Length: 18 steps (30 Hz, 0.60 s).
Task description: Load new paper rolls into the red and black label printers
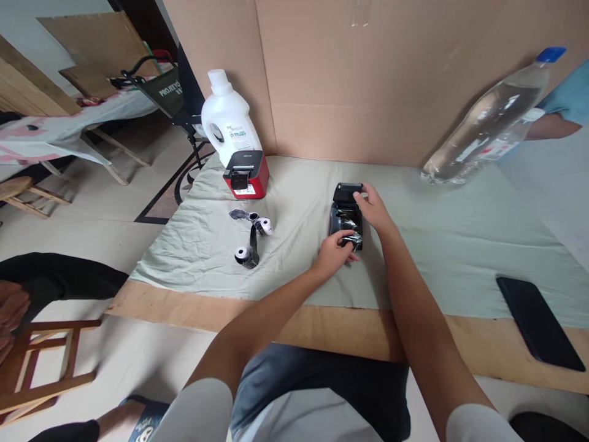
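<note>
A small black portable printer (335, 216) lies on the cloth in front of me with its lid raised. Shiny dark material (348, 221) fills its opening. My right hand (373, 207) grips the raised lid (348, 192) between thumb and fingers at its right edge. Closed around the near end of the printer, my left hand (335, 253) has its fingers on the front edge and the dark material. Two small rolls, a nearer roll (248, 255) and a farther roll (264, 226), lie to the left with dark strips unwound from them.
Behind the rolls stand a red and black desktop printer (258, 178) and a white detergent bottle (230, 116). Cardboard (345, 80) walls off the back. A large clear bottle (488, 116) leans at right, near another person's arm (554, 126). A black phone (538, 322) lies at the front-right edge.
</note>
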Available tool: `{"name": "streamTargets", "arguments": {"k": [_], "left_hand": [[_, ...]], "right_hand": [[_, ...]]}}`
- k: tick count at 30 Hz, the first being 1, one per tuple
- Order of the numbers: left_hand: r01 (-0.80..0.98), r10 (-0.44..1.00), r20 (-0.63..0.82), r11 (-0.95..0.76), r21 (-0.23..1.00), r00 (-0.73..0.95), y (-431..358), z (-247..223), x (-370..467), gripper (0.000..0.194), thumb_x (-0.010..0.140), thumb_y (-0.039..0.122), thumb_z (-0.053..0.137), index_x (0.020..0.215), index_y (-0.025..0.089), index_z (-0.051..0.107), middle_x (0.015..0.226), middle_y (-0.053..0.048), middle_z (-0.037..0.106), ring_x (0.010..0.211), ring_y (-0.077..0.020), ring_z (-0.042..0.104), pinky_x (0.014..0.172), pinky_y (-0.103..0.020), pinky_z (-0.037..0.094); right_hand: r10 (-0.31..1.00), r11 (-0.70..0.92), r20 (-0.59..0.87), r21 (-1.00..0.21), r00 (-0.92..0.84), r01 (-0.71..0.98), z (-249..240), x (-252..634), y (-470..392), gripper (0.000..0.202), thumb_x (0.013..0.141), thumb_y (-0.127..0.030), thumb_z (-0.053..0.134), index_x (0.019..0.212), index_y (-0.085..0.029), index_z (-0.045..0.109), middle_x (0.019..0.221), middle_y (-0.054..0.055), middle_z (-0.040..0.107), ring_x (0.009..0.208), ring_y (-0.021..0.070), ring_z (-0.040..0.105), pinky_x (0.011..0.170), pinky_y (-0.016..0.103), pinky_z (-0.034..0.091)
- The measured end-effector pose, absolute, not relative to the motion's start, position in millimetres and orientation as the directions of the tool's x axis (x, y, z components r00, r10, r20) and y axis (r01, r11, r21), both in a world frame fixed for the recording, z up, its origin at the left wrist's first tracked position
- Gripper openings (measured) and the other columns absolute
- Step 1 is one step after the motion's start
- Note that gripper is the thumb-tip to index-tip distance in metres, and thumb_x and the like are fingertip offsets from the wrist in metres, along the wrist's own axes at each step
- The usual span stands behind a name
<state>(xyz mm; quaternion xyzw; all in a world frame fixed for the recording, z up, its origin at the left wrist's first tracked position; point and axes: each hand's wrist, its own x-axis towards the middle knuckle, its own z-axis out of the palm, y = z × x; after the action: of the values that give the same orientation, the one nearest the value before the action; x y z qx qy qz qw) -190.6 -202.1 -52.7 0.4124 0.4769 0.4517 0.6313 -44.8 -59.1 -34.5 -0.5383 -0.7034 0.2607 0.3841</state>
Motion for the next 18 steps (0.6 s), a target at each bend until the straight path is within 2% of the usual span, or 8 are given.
{"name": "streamTargets", "arguments": {"k": [2,4,7,11,15,18], "left_hand": [[-0.149,0.966,-0.229,0.246,0.958,0.125,-205.3,-52.9,-190.5,0.043,0.089,0.013,0.060,0.131,0.015,0.067,0.095,-0.005,0.074,0.054,-0.0094,0.071,0.053,-0.020,0.055],[-0.151,0.963,-0.233,0.252,0.956,0.134,-207.6,-53.4,-190.8,0.038,0.090,0.016,0.061,0.127,0.015,0.069,0.089,-0.003,0.073,0.053,-0.0098,0.070,0.051,-0.019,0.054],[-0.173,0.960,-0.240,0.263,0.949,0.143,-209.5,-53.4,-192.0,0.035,0.090,0.018,0.062,0.124,0.016,0.069,0.085,-0.001,0.073,0.052,-0.0096,0.070,0.051,-0.019,0.054],[-0.187,0.965,-0.218,0.243,0.952,0.142,-211.5,-53.0,-193.8,0.035,0.090,0.021,0.061,0.124,0.017,0.069,0.088,0.000,0.073,0.053,-0.0090,0.071,0.052,-0.019,0.056],[-0.185,0.970,-0.191,0.217,0.959,0.148,-212.5,-54.2,-194.7,0.036,0.090,0.024,0.062,0.125,0.017,0.070,0.086,0.000,0.072,0.054,-0.0094,0.071,0.052,-0.019,0.055],[-0.162,0.973,-0.171,0.196,0.967,0.156,-211.7,-56.7,-194.2,0.036,0.090,0.025,0.062,0.124,0.017,0.070,0.084,0.000,0.072,0.056,-0.0098,0.071,0.052,-0.019,0.054]], "right_hand": [[0.932,0.362,0.269,-0.691,-0.243,0.626,-27.8,-38.0,-62.5,0.048,0.101,-0.047,0.045,0.136,-0.016,0.057,0.137,0.019,0.060,0.124,0.0302,0.058,0.116,0.050,0.044],[0.917,0.395,0.226,-0.615,-0.328,0.683,-20.5,-30.9,-67.5,0.045,0.103,-0.045,0.042,0.134,-0.017,0.059,0.134,0.020,0.060,0.132,0.0334,0.053,0.119,0.054,0.039],[0.920,0.370,0.124,-0.588,-0.372,0.719,-13.1,-25.0,-74.7,0.040,0.103,-0.044,0.040,0.129,-0.022,0.059,0.130,0.017,0.061,0.131,0.0339,0.053,0.118,0.057,0.039],[0.944,0.257,-0.013,-0.600,-0.330,0.758,-12.7,-27.9,-80.8,0.028,0.094,-0.043,0.054,0.112,-0.023,0.056,0.124,0.014,0.059,0.122,0.0318,0.056,0.113,0.053,0.045],[0.970,0.057,-0.136,-0.673,-0.199,0.738,-13.0,-32.4,-84.5,0.044,0.088,-0.045,0.062,0.122,-0.022,0.045,0.132,0.016,0.055,0.117,0.0290,0.059,0.107,0.046,0.050],[0.951,-0.047,-0.256,-0.674,-0.174,0.737,-7.3,-33.9,-84.5,0.054,0.089,-0.046,0.066,0.130,-0.023,0.040,0.118,0.011,0.062,0.103,0.0270,0.063,0.100,0.043,0.053]]}}
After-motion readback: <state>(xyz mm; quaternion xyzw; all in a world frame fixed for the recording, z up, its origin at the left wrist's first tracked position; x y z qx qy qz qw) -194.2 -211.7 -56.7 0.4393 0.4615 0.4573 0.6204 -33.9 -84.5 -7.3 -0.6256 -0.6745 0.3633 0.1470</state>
